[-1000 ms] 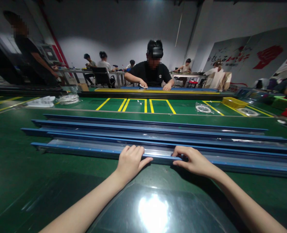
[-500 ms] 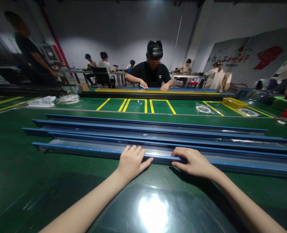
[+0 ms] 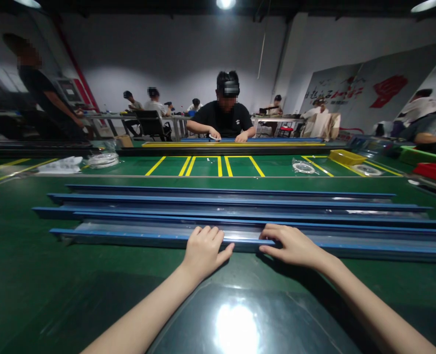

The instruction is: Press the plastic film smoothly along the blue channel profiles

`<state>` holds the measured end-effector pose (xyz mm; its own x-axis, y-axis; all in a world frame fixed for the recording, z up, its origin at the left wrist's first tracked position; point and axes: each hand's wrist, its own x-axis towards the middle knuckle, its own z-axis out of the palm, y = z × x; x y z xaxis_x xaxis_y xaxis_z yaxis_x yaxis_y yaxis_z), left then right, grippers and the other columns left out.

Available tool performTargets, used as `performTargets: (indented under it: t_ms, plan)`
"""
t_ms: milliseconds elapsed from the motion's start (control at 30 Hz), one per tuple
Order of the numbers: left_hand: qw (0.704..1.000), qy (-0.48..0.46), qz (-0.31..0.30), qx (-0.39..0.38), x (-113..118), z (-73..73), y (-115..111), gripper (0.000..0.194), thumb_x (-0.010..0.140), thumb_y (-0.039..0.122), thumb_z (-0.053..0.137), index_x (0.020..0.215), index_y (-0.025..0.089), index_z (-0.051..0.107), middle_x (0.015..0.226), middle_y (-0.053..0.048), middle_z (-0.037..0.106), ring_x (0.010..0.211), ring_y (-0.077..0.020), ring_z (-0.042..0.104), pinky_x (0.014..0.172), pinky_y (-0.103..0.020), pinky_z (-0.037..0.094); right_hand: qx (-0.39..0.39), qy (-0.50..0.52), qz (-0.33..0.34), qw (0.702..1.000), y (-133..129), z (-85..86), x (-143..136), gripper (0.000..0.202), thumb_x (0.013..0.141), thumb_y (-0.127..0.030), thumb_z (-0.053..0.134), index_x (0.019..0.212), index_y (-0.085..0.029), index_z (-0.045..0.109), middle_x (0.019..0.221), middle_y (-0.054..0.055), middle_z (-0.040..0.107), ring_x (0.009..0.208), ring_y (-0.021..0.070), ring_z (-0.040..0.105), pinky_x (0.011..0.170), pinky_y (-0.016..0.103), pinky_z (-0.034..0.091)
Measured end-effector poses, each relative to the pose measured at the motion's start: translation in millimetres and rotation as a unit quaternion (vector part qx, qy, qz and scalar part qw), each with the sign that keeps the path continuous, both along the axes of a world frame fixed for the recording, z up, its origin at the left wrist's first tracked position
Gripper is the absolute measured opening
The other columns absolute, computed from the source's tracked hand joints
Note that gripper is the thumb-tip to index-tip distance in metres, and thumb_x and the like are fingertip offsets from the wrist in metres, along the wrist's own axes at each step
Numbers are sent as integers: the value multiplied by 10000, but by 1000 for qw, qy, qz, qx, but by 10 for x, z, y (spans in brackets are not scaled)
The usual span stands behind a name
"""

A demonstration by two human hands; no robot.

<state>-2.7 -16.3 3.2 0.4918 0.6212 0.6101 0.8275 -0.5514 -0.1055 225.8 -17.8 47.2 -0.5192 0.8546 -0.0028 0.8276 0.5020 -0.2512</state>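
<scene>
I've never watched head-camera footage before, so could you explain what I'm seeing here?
There is no machine here: a person works bare-handed. The camera sits on their head, looking forward and down, so their left hand and right hand reach in from below.

Both hands are at the near wall of the closest blue channel. The left hand lies over it; the right hand's fingers and thumb straddle it. How firmly, I can't tell.

More blue channels lie behind it on the green tabletop. Farther back are a bagged ring-shaped coil and a yellow tray. The person in black opposite is someone else.
</scene>
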Motion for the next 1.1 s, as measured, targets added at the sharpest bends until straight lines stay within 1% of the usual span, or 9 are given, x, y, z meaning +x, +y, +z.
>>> performTargets:
  t_ms: [100, 233, 400, 467, 533, 667, 800, 933, 1100]
  plan:
    - [1000, 3, 0, 3, 2, 2, -1, 265, 781, 380, 431, 632, 176, 512, 621, -18, 543, 622, -156, 482, 578, -302, 289, 6, 4, 7, 1000, -9, 3, -5, 294, 774, -416, 424, 926, -215, 575, 919, 38, 560, 788, 158, 544, 695, 258, 391]
    - [1000, -4, -3, 3, 2, -4, 2, 261, 781, 375, 435, 637, 174, 516, 624, -22, 546, 624, -158, 486, 577, -302, 288, 8, 15, 20, 1000, -34, 15, -19, 269, 774, -380, 434, 921, -206, 577, 978, 43, 542, 834, 160, 537, 739, 266, 397]
    - [1000, -11, -7, 0, 1, -8, 3, 254, 780, 376, 437, 656, 172, 525, 631, -27, 554, 635, -163, 494, 582, -303, 294, 21, 19, 46, 999, -39, 34, -161, 269, 776, -339, 444, 981, -208, 559, 1056, 49, 517, 897, 162, 519, 772, 268, 387]
    - [1000, -12, -6, -1, 0, -7, 1, 251, 779, 372, 437, 652, 174, 524, 632, -27, 556, 637, -164, 495, 586, -305, 297, 30, 12, 45, 998, -27, 31, -255, 265, 777, -357, 450, 967, -203, 552, 1018, 50, 526, 861, 155, 524, 734, 259, 390]
    - [1000, -12, -6, -4, 0, -6, 0, 244, 777, 366, 435, 652, 176, 523, 637, -26, 559, 640, -165, 495, 591, -307, 299, 45, -1, 37, 998, -15, 19, -345, 240, 776, -372, 458, 910, -194, 548, 940, 44, 537, 797, 143, 525, 666, 242, 383]
    - [1000, -10, -9, -14, -4, -10, -1, 209, 770, 350, 438, 697, 178, 533, 660, -20, 565, 654, -167, 494, 596, -312, 303, 85, -40, 23, 995, -28, -10, -450, 175, 793, -342, 442, 776, -185, 516, 805, 28, 541, 732, 137, 502, 577, 228, 324]
    - [999, -19, -21, -23, -18, -19, 7, 183, 766, 329, 438, 743, 179, 540, 680, -15, 571, 668, -166, 497, 605, -311, 312, 128, -83, 26, 988, -82, -5, -485, 133, 802, -283, 417, 759, -180, 491, 800, 40, 554, 740, 154, 493, 561, 246, 288]
    - [998, -30, -44, -28, -35, -8, 6, 160, 767, 290, 433, 793, 175, 542, 709, -18, 578, 678, -161, 499, 612, -301, 326, 142, -124, 32, 981, -108, 17, -513, 96, 784, -244, 422, 779, -181, 494, 814, 47, 565, 728, 164, 497, 531, 255, 262]
    - [996, -38, -77, 16, -40, 21, -28, 158, 780, 224, 413, 839, 159, 545, 757, -31, 587, 699, -159, 496, 610, -285, 337, 135, -145, 15, 980, -130, 25, -398, 99, 781, -247, 422, 782, -188, 501, 803, 47, 565, 709, 159, 496, 531, 254, 249]
